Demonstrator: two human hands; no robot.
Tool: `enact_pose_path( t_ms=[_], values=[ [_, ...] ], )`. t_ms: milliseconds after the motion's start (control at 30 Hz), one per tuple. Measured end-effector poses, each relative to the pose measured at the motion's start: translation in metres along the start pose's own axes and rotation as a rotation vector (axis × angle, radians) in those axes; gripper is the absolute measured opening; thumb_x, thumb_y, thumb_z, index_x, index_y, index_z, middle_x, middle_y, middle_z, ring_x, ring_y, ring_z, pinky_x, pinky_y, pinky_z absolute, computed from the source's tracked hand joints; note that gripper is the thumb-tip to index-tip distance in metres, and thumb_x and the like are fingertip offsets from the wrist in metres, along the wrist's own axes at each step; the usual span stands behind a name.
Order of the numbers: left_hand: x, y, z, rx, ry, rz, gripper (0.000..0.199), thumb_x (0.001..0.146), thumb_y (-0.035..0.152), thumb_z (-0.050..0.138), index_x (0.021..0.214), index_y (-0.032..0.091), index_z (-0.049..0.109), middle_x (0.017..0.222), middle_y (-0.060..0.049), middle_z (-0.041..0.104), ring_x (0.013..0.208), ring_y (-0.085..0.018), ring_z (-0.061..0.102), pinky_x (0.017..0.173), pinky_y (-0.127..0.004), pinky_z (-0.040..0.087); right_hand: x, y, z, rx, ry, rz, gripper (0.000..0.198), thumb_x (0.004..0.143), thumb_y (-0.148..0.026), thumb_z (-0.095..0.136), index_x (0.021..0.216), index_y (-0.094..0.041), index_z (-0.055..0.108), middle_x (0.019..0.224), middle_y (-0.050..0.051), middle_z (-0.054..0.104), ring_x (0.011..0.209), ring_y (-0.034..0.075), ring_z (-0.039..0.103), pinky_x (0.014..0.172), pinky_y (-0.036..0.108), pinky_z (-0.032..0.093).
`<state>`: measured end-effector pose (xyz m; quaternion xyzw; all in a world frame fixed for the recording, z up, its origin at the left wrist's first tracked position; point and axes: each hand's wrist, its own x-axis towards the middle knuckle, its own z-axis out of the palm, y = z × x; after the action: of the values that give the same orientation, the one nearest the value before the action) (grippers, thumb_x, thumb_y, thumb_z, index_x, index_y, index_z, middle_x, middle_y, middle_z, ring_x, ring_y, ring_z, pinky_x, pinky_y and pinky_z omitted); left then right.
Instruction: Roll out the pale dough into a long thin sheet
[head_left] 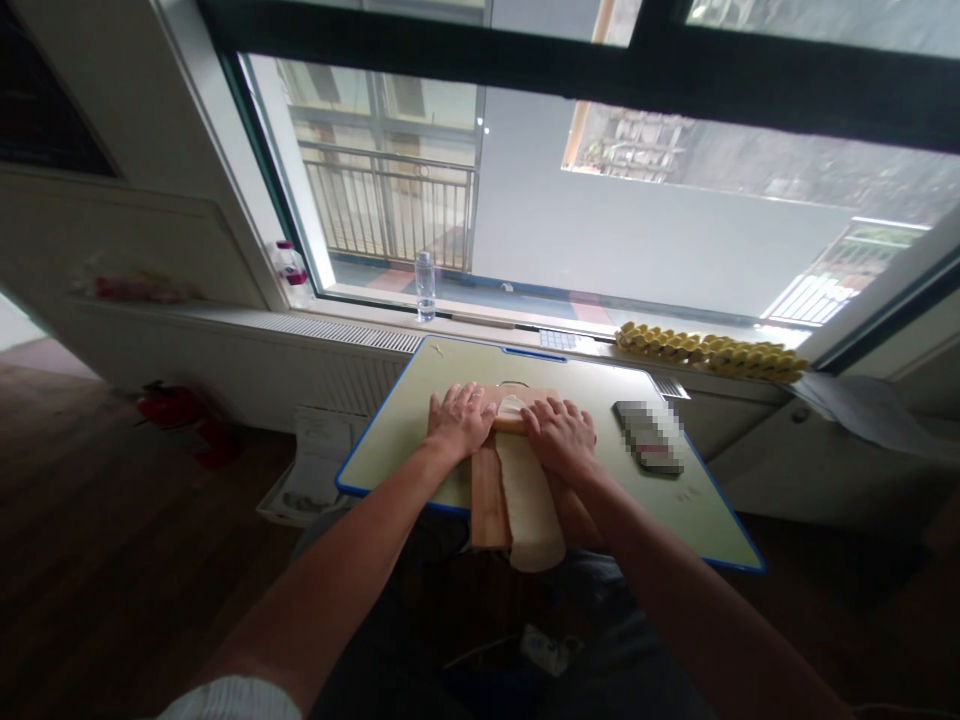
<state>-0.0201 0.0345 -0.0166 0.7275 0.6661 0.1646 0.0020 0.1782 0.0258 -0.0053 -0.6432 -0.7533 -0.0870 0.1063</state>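
A long strip of pale dough (529, 505) lies lengthwise on a wooden board (489, 500), its near end drooping past the board's front edge. Across the dough's far part lies a wooden rolling pin (510, 426), of which only the middle shows between my hands. My left hand (459, 418) is over the pin's left end, fingers pointing forward. My right hand (562, 432) is over its right end, fingers curving down. Both palms press on the pin and hide its ends.
The board rests on a small green table (405, 440) with a blue rim. A phone-like object (649, 437), partly blurred out, lies at the right. On the windowsill stand a clear bottle (425, 288) and yellow egg trays (709, 352). A red fire extinguisher (187, 422) is at the left.
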Motion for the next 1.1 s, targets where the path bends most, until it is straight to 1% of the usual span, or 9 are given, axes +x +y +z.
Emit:
enact_pose_path(
  t_ms=[100, 200, 300, 433, 533, 667, 867, 1000, 1100],
  values=[
    [0.017, 0.000, 0.004, 0.009, -0.015, -0.014, 0.060, 0.107, 0.055, 0.032, 0.153, 0.029, 0.061, 0.168, -0.008, 0.051, 0.154, -0.033, 0.043, 0.127, -0.063, 0.028, 0.016, 0.004, 0.003, 0.020, -0.044, 0.006, 0.052, 0.113, -0.058, 0.031, 0.130, -0.029, 0.071, 0.145, 0.009, 0.066, 0.134, 0.030, 0.054, 0.111, 0.047, 0.040],
    [0.037, -0.001, 0.007, 0.027, -0.064, -0.037, 0.059, 0.106, 0.054, 0.033, 0.152, 0.030, 0.063, 0.169, -0.008, 0.049, 0.153, -0.032, 0.044, 0.127, -0.063, 0.028, 0.035, 0.008, 0.006, 0.071, -0.106, 0.026, 0.055, 0.111, -0.064, 0.031, 0.132, -0.032, 0.071, 0.144, 0.008, 0.067, 0.134, 0.030, 0.054, 0.111, 0.047, 0.041],
    [0.056, -0.003, 0.008, 0.038, -0.105, -0.039, 0.059, 0.106, 0.055, 0.033, 0.153, 0.033, 0.061, 0.170, -0.007, 0.048, 0.153, -0.031, 0.044, 0.127, -0.062, 0.028, 0.056, 0.013, 0.009, 0.130, -0.160, 0.068, 0.059, 0.108, -0.068, 0.033, 0.139, -0.032, 0.068, 0.151, 0.008, 0.063, 0.137, 0.031, 0.052, 0.114, 0.049, 0.041],
    [0.080, -0.006, 0.009, 0.040, -0.155, -0.037, 0.059, 0.105, 0.055, 0.035, 0.155, 0.033, 0.058, 0.171, -0.007, 0.045, 0.152, -0.033, 0.043, 0.125, -0.062, 0.031, 0.079, 0.019, 0.014, 0.181, -0.202, 0.113, 0.068, 0.106, -0.073, 0.033, 0.151, -0.030, 0.062, 0.162, 0.009, 0.055, 0.145, 0.034, 0.047, 0.119, 0.053, 0.038],
    [0.096, -0.009, 0.012, 0.033, -0.187, -0.040, 0.059, 0.104, 0.054, 0.036, 0.155, 0.034, 0.058, 0.171, -0.006, 0.046, 0.151, -0.034, 0.045, 0.125, -0.062, 0.033, 0.092, 0.023, 0.017, 0.197, -0.227, 0.112, 0.071, 0.106, -0.073, 0.033, 0.155, -0.029, 0.059, 0.163, 0.010, 0.053, 0.147, 0.034, 0.047, 0.119, 0.053, 0.038],
    [0.110, -0.010, 0.016, 0.022, -0.197, -0.046, 0.057, 0.103, 0.052, 0.037, 0.151, 0.034, 0.061, 0.167, -0.007, 0.050, 0.145, -0.034, 0.049, 0.123, -0.061, 0.036, 0.103, 0.026, 0.020, 0.207, -0.241, 0.105, 0.069, 0.106, -0.071, 0.034, 0.153, -0.027, 0.060, 0.160, 0.013, 0.056, 0.145, 0.034, 0.049, 0.118, 0.050, 0.039],
    [0.107, -0.010, 0.016, 0.017, -0.166, -0.035, 0.054, 0.104, 0.052, 0.037, 0.147, 0.034, 0.064, 0.163, -0.007, 0.054, 0.143, -0.033, 0.052, 0.121, -0.059, 0.038, 0.102, 0.024, 0.021, 0.205, -0.217, 0.118, 0.067, 0.105, -0.070, 0.039, 0.148, -0.025, 0.064, 0.156, 0.012, 0.060, 0.141, 0.034, 0.054, 0.117, 0.050, 0.040],
    [0.093, -0.009, 0.014, 0.025, -0.122, -0.011, 0.053, 0.104, 0.052, 0.037, 0.144, 0.032, 0.067, 0.161, -0.007, 0.057, 0.141, -0.033, 0.053, 0.120, -0.059, 0.039, 0.091, 0.021, 0.018, 0.185, -0.190, 0.127, 0.065, 0.105, -0.069, 0.040, 0.149, -0.027, 0.064, 0.157, 0.010, 0.060, 0.142, 0.033, 0.053, 0.117, 0.050, 0.041],
    [0.079, -0.007, 0.012, 0.026, -0.086, 0.004, 0.052, 0.104, 0.051, 0.039, 0.142, 0.032, 0.068, 0.159, -0.007, 0.059, 0.140, -0.032, 0.054, 0.119, -0.057, 0.040, 0.079, 0.019, 0.015, 0.164, -0.188, 0.104, 0.061, 0.106, -0.068, 0.039, 0.147, -0.030, 0.064, 0.157, 0.008, 0.060, 0.141, 0.032, 0.053, 0.116, 0.050, 0.041]
  ],
)
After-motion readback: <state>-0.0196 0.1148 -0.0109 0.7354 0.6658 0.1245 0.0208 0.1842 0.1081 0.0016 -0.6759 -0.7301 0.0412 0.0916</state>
